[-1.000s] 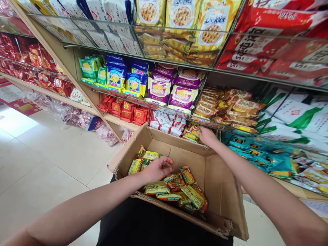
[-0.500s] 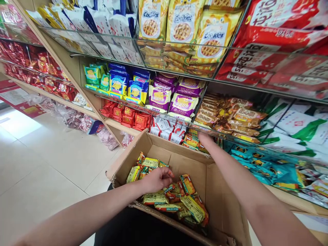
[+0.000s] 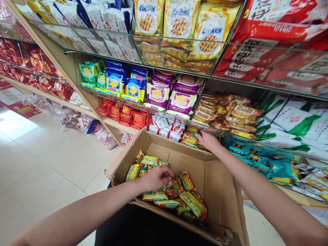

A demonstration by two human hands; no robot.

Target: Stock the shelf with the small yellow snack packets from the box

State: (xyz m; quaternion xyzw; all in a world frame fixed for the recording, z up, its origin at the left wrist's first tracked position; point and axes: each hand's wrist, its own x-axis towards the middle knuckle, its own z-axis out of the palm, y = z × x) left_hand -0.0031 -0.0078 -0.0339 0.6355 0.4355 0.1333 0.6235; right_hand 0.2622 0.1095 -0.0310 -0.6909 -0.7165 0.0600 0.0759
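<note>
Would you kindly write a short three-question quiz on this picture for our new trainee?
1. Multiple choice: Where is the left hand?
A. On the floor
B. Over the cardboard box
C. On the top shelf

2. True or false: The cookie bags stand higher than the purple biscuit packs.

3. Fill the gap: Just left of the snack packets at the right hand lie small packets in red and ____.

Key: 1. B; 2. True; 3. white

Cardboard box [image 3: 220, 184], one. Wrapped packets [image 3: 192, 204] inside, at least eight. Cookie bags [image 3: 180, 20], name legible, three; bare hands [image 3: 156, 177], two.
</note>
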